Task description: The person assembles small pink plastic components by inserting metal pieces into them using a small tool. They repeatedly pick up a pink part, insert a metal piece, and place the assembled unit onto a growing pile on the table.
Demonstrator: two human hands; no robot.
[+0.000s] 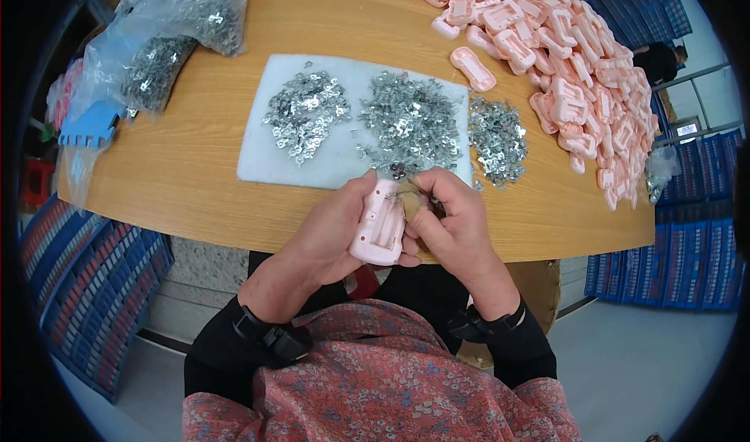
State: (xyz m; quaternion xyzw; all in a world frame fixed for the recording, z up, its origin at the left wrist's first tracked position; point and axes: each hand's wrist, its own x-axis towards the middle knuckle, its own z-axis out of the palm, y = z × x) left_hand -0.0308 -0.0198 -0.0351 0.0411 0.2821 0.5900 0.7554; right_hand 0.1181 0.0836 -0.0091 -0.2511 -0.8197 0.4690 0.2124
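Close to the table's front edge, my left hand (328, 227) grips a pale pink plastic housing (364, 239) by its side, thumb along the upper end. The housing is tilted, its long recessed slot facing up. My right hand (461, 223) is closed in a pinch over the housing's upper right, with a tan covering on a fingertip. Whatever lies between those fingers is too small and hidden to name. Just beyond my hands, a white foam sheet (254, 149) bears a pile of flat metal contact pieces (308, 115) and a pile of finer metal pieces (410, 122).
Another pile of metal pieces (500, 141) lies right of the sheet. A large heap of pink housings (586, 98) covers the right side, with one loose housing (473, 69) nearby. Plastic bags of metal parts (211, 12) and a blue plastic piece (90, 126) sit left. Blue racks (101, 286) flank the table.
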